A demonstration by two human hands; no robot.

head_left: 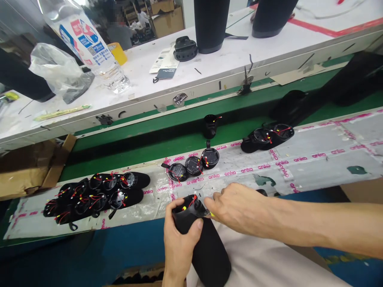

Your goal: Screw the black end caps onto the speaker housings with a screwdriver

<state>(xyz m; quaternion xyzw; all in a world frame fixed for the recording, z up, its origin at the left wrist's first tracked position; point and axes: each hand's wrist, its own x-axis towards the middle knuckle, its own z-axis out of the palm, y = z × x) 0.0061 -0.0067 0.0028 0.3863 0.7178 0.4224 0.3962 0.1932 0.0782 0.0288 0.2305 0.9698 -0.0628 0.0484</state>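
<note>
A black tube (211, 251) is held above the lap, over pale clothing (254, 255), in front of the bench. Its long axis is slanted: the open end, with red wires (194, 198) showing inside, is pointed up, leftward and away from the body, and the far end is directed down and rightward. The tube is grasped near the rim by the left hand (181, 243), thumb on the near side. The right hand (231, 205) is brought to the rim with fingers curled; a yellow piece (212, 214) is seen at its fingertips, but whether it is gripped cannot be told.

The bench (239, 175) is covered in grey sheeting, fixed with pink-lettered tape. Wired tubes (136, 180) are laid in two rows at left; three round parts (194, 165) are lined up mid-bench, and two further tubes (249, 144) are placed at right. Beyond, a green belt (161, 137) is seen. On the white shelf (143, 91) above, a bottle (89, 44), a plastic bag (60, 69) and tall black cylinders (211, 24) are stood. Cardboard (32, 167) is placed at left; the floor (134, 243) is blue.
</note>
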